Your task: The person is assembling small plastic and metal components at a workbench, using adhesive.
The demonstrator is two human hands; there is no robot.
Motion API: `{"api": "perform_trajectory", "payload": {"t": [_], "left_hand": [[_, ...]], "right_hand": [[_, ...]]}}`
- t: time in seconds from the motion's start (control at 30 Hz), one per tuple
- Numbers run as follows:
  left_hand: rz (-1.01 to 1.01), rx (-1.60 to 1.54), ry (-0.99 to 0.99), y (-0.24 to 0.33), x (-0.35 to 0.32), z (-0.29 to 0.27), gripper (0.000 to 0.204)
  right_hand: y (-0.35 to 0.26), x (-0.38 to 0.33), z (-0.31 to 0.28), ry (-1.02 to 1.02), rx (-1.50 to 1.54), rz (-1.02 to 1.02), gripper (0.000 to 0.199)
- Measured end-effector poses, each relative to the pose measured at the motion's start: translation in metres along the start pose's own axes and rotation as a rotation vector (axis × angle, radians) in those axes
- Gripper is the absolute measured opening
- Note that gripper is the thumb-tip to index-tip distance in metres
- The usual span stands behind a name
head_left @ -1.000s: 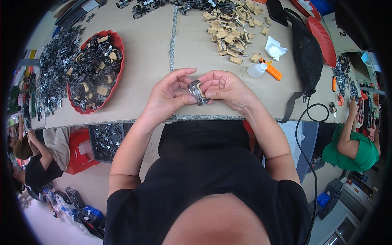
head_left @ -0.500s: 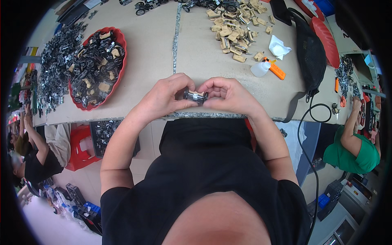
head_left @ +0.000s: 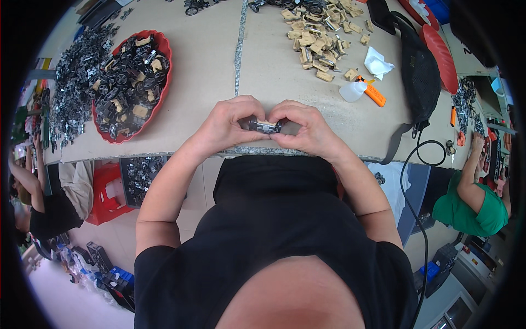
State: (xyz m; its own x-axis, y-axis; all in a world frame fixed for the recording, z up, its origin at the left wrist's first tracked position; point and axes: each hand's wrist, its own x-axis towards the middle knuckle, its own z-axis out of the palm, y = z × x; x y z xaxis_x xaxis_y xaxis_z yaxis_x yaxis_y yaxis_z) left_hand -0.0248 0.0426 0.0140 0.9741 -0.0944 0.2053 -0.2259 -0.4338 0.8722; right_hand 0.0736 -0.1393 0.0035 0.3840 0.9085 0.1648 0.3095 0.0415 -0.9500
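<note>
Close to the table's near edge, a small toy-car chassis (head_left: 266, 128) is held level between my two hands. It has dark wheels at its ends, a silvery middle and a tan part along its far side. My left hand (head_left: 230, 126) pinches its left end between thumb and fingers. My right hand (head_left: 308, 129) grips the right end the same way, thumb on the near side. Fingertips partly hide both wheels. To the left, a red scalloped tray (head_left: 168, 60) is heaped with similar wheeled pieces. A pile of tan parts (head_left: 316, 44) lies beyond my right hand.
Dark metallic parts (head_left: 71, 82) spread left of the tray. On the right are a small white bottle (head_left: 352, 91), an orange-handled tool (head_left: 375, 96), a white scrap (head_left: 378, 63) and a black bag (head_left: 419, 77). A black cable (head_left: 408, 200) hangs off the edge. Co-workers sit at both sides.
My right fingers have curled in and closed more firmly on the chassis's right end. The chassis has turned slightly. The whole view has shifted a little.
</note>
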Motion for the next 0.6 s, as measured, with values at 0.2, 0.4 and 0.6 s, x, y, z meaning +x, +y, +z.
{"api": "perform_trajectory", "payload": {"t": [0.2, 0.4, 0.6], "left_hand": [[0.057, -0.021, 0.036, -0.0067, -0.0001, 0.0024, 0.026], [0.033, -0.032, 0.023, -0.0072, -0.0004, 0.0030, 0.026], [0.028, -0.026, 0.020, -0.0075, -0.0010, 0.0049, 0.026]], "right_hand": [[-0.0035, 0.0011, -0.0004, -0.003, -0.011, 0.031, 0.025], [-0.0017, 0.0003, -0.0004, 0.014, -0.028, -0.003, 0.025], [-0.0008, -0.0004, -0.0002, 0.006, -0.025, -0.023, 0.025]]}}
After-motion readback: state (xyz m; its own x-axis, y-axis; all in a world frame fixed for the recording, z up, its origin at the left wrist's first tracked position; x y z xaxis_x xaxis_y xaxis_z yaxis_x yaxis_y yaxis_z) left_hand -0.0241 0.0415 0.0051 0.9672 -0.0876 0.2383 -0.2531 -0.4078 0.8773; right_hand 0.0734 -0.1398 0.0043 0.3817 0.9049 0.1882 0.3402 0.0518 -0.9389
